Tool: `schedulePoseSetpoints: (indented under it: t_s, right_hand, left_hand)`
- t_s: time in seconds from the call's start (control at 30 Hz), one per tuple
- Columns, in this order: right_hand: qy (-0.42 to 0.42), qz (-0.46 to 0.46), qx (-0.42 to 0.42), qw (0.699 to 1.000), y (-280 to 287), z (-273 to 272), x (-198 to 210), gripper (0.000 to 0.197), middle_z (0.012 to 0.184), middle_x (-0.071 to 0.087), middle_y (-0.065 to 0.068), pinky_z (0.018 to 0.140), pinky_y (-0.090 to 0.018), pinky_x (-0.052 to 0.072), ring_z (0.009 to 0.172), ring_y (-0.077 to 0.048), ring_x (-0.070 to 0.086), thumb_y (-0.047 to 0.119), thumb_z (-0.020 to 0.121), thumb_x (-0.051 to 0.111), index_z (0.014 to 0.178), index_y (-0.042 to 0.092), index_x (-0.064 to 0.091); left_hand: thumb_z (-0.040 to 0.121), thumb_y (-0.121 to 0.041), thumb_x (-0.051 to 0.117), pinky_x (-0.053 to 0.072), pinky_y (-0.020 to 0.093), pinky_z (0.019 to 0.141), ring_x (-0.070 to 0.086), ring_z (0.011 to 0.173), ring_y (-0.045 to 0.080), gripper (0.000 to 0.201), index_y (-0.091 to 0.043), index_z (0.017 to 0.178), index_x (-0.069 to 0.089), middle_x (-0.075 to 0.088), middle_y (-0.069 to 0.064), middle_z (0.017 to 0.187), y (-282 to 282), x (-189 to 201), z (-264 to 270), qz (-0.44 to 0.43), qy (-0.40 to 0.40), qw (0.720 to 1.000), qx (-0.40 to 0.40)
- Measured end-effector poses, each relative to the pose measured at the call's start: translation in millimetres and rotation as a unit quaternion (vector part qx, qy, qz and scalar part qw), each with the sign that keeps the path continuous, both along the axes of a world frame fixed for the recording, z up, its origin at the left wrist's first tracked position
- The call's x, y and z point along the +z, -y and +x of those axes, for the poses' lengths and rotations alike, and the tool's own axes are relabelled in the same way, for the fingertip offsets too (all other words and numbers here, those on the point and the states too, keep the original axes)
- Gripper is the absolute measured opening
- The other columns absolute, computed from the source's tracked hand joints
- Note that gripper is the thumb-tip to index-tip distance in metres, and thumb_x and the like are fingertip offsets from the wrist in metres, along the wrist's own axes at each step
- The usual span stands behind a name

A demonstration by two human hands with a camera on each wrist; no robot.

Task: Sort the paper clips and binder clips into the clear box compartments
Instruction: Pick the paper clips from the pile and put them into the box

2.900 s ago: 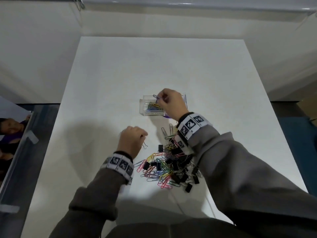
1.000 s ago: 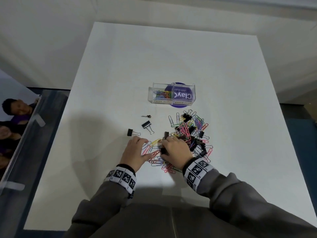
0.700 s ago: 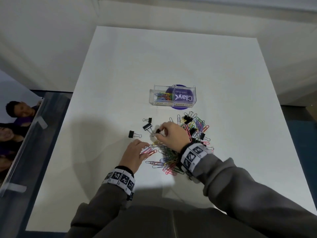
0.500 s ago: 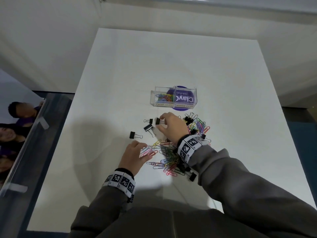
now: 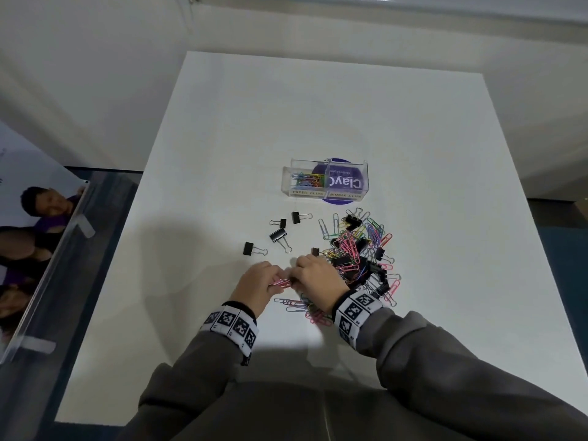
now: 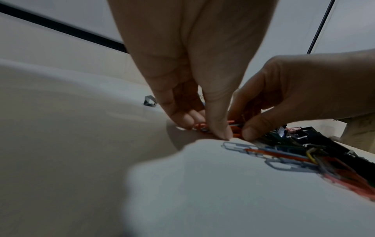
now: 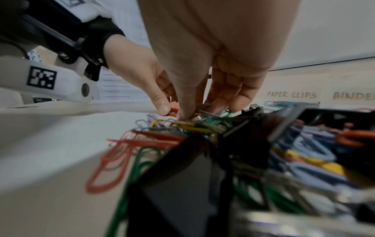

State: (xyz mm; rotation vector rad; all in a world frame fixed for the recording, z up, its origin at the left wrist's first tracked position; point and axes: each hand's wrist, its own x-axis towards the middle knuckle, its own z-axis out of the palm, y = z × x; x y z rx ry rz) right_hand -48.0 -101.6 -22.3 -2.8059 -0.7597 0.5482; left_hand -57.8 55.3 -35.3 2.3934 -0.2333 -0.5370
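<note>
The clear box [image 5: 325,195] stands mid-table; its left compartment, labelled PAPER CLIPS, holds coloured paper clips [image 5: 307,179], and the right one shows only a purple sticker beneath it. A mixed pile of clips [image 5: 359,253] lies in front of the box. Several black binder clips [image 5: 279,236] lie apart to the pile's left. My left hand [image 5: 277,281] pinches a few pink paper clips [image 5: 284,283] at the pile's near-left edge. My right hand [image 5: 299,272] is right beside it, thumb and fingers [image 7: 183,112] closed down on paper clips there.
The white table [image 5: 318,106] is bare beyond the box and to the right of the pile. A glass-topped surface with a photo [image 5: 41,224] runs along the left edge. The wall lies behind the far edge.
My right hand has drawn back from the set-aside binder clips, leaving one there, to the pile's near-left edge beside the left hand. The left hand now pinches pink clips.
</note>
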Motion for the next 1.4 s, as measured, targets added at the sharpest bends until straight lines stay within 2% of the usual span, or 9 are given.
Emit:
schedulePoseSetpoints:
  t_s: [0.1, 0.17, 0.23, 0.3, 0.43, 0.67, 0.83, 1.2, 1.4]
  right_hand:
    - [0.033, 0.007, 0.004, 0.999, 1, -3, 1, 0.007, 0.070, 0.064, -0.006, 0.059, -0.031, 0.052, 0.068, -0.025, 0.064, 0.009, 0.068, 0.069, 0.074, 0.011, 0.067]
    - [0.069, -0.008, 0.011, 0.998, 7, -4, -2, 0.014, 0.059, 0.062, 0.001, 0.051, -0.023, 0.050, 0.056, -0.017, 0.062, 0.013, 0.067, 0.052, 0.062, 0.017, 0.064]
    - [0.103, -0.035, 0.006, 0.994, 10, -3, -2, 0.016, 0.057, 0.061, 0.004, 0.053, -0.021, 0.049, 0.054, -0.015, 0.061, 0.017, 0.065, 0.048, 0.061, 0.019, 0.063]
    - [0.104, -0.032, -0.002, 0.994, 14, -1, 5, 0.006, 0.061, 0.063, 0.001, 0.060, -0.025, 0.050, 0.057, -0.019, 0.062, 0.015, 0.060, 0.067, 0.065, 0.016, 0.062]
    - [-0.037, 0.079, -0.076, 0.993, 21, 17, 23, 0.010, 0.090, 0.064, -0.012, 0.084, -0.039, 0.047, 0.084, -0.025, 0.057, 0.012, 0.091, 0.051, 0.089, 0.006, 0.060]
    - [-0.039, 0.204, -0.190, 0.959, 33, 102, 71, 0.013, 0.083, 0.057, -0.003, 0.064, -0.022, 0.040, 0.071, -0.016, 0.051, 0.016, 0.091, 0.055, 0.089, 0.005, 0.060]
    - [0.023, 0.227, -0.217, 0.949, 31, 162, 85, 0.011, 0.096, 0.067, -0.014, 0.081, -0.034, 0.047, 0.082, -0.020, 0.053, 0.009, 0.086, 0.058, 0.091, 0.002, 0.065]
    - [-0.033, 0.032, -0.152, 0.987, 25, 181, 61, 0.022, 0.107, 0.067, -0.018, 0.086, -0.035, 0.048, 0.101, -0.033, 0.060, -0.001, 0.085, 0.053, 0.102, 0.001, 0.066]
    - [-0.002, 0.068, -0.179, 0.982, 36, 177, 61, 0.036, 0.117, 0.065, -0.014, 0.095, -0.038, 0.046, 0.110, -0.031, 0.057, -0.007, 0.087, 0.043, 0.113, 0.006, 0.064]
  left_hand:
    - [0.078, -0.009, 0.069, 0.033, 0.021, 0.079, 0.050, 0.090, 0.017, 0.016, -0.010, 0.094, 0.066, 0.056, 0.003, 0.092, -3, -2, 4, 0.016, 0.024, 0.999, -0.019]
    - [0.080, -0.011, 0.066, 0.029, 0.019, 0.076, 0.045, 0.089, 0.013, 0.015, -0.010, 0.094, 0.064, 0.053, 0.000, 0.091, -4, -1, 7, 0.035, 0.025, 0.999, -0.021]
    - [0.082, -0.011, 0.064, 0.030, 0.019, 0.075, 0.047, 0.089, 0.016, 0.015, -0.009, 0.097, 0.062, 0.055, 0.002, 0.091, -5, 1, 8, 0.051, 0.017, 0.998, -0.023]
    - [0.083, -0.011, 0.062, 0.029, 0.020, 0.073, 0.047, 0.088, 0.017, 0.015, -0.009, 0.098, 0.062, 0.054, 0.000, 0.087, -5, 1, 8, 0.057, 0.008, 0.998, -0.028]
    - [0.084, -0.010, 0.061, 0.028, 0.019, 0.071, 0.045, 0.086, 0.017, 0.011, -0.007, 0.093, 0.065, 0.045, -0.005, 0.078, -4, 0, 9, 0.059, 0.003, 0.997, -0.041]
    - [0.086, -0.014, 0.058, 0.034, 0.025, 0.073, 0.056, 0.095, 0.023, 0.015, -0.011, 0.098, 0.067, 0.063, 0.009, 0.098, -2, 7, 16, 0.101, -0.030, 0.991, -0.079]
    - [0.086, -0.020, 0.059, 0.038, 0.026, 0.077, 0.058, 0.097, 0.022, 0.020, -0.015, 0.103, 0.067, 0.066, 0.006, 0.103, -4, 9, 21, 0.113, -0.040, 0.988, -0.094]
    - [0.083, -0.022, 0.063, 0.045, 0.032, 0.082, 0.061, 0.090, 0.022, 0.014, -0.015, 0.091, 0.072, 0.069, 0.006, 0.093, 8, 44, 87, 0.024, 0.030, 0.999, -0.039]
    - [0.086, -0.018, 0.062, 0.045, 0.035, 0.087, 0.060, 0.093, 0.025, 0.017, -0.015, 0.101, 0.069, 0.068, 0.007, 0.099, 40, 75, 156, 0.033, 0.119, 0.992, -0.022]
